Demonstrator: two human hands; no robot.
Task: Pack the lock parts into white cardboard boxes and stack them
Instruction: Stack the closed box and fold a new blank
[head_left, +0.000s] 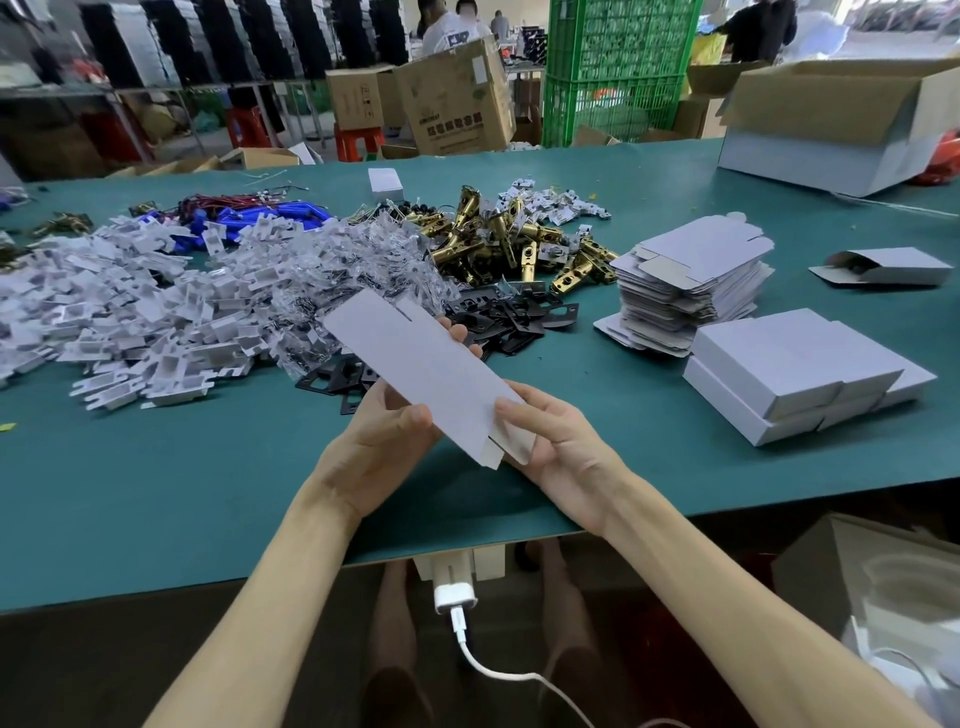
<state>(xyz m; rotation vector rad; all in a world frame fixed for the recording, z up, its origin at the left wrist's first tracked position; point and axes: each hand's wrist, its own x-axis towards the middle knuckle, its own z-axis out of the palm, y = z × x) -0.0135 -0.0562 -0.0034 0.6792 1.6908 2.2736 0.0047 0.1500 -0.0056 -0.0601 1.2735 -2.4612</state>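
White flat cardboard box blank (421, 374) is up off the green desk (208, 493), tilted above the middle of its near edge. The left hand (384, 441) pinches it, thumb on top and fingers underneath, and the right hand (556, 441) grips the near flap end. Just behind lie black metal plates (509, 317) and brass-coloured latch bolts (514, 244), a heap of white plastic pieces (130, 312) spreads toward the left edge, and toward the right edge sits a stack of flat white blanks (691, 280) with closed white cardboard boxes (800, 374) piled nearer the front.

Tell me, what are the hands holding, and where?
A flat white cardboard box. The left hand grips it from underneath, thumb on top; the right hand pinches its near end.
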